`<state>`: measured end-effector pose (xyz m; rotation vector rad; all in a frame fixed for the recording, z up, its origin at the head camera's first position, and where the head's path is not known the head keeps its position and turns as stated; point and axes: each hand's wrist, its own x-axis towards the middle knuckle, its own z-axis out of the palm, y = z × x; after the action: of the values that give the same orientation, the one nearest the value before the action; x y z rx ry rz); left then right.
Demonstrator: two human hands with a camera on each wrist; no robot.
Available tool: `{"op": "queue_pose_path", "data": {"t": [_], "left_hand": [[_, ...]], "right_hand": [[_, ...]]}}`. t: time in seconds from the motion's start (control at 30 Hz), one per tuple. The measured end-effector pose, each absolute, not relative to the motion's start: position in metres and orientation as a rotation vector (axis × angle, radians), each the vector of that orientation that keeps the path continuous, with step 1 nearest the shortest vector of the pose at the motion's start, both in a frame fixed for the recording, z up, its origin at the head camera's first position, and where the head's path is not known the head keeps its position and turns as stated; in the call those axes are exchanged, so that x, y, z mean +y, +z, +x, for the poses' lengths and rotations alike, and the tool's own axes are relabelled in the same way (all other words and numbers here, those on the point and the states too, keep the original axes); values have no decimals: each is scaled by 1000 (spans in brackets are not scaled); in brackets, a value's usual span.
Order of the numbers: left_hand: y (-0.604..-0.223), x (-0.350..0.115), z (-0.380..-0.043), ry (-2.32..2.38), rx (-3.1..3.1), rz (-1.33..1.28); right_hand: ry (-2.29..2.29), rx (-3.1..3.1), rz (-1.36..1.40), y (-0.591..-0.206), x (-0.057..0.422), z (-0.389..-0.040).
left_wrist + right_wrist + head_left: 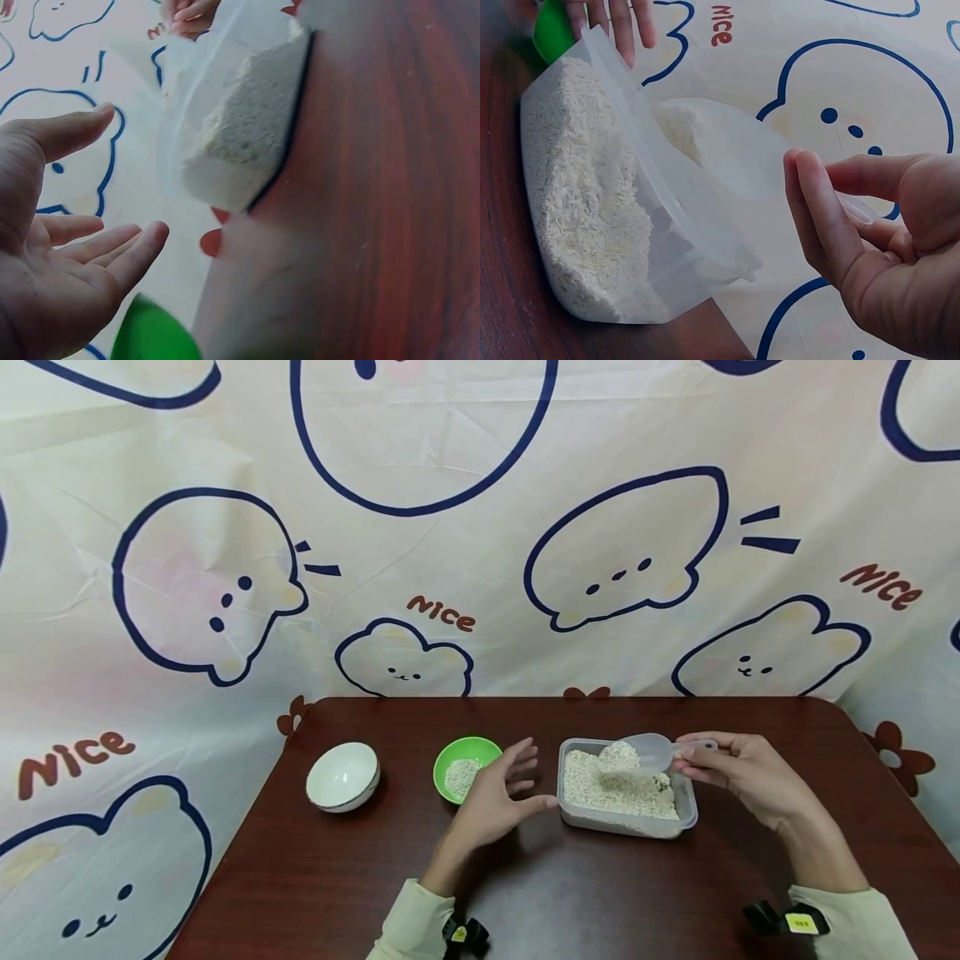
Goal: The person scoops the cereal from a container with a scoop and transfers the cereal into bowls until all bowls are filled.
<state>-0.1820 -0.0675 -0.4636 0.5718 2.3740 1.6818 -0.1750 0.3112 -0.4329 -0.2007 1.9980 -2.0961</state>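
My right hand pinches the handle of a translucent plastic scoop between thumb and fingers. The scoop is tilted over the clear plastic container, with white rice at its front. Rice fills much of that container and is heaped toward one side. Between the container and the green bowl is my left hand, fingers spread and holding nothing; its thumb reaches the container's left edge in the head view. Some rice lies in the green bowl, which the left hand partly covers.
A white bowl stands at the left of the dark brown table. Behind the table hangs a white cloth with cartoon outlines. Black wrist devices sit at both cuffs.
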Motion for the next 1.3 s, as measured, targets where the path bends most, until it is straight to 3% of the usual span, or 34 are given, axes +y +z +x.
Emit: {"op": "queue_pose_path", "data": {"t": [0.77, 1.3], "left_hand": [[-446, -141, -186, 1845, 2469, 425], [-451, -170, -182, 1825, 2525, 353]], "right_hand": [[-2130, 1932, -170, -430, 307, -174], [-2088, 1907, -239, -423, 257, -191]]}}
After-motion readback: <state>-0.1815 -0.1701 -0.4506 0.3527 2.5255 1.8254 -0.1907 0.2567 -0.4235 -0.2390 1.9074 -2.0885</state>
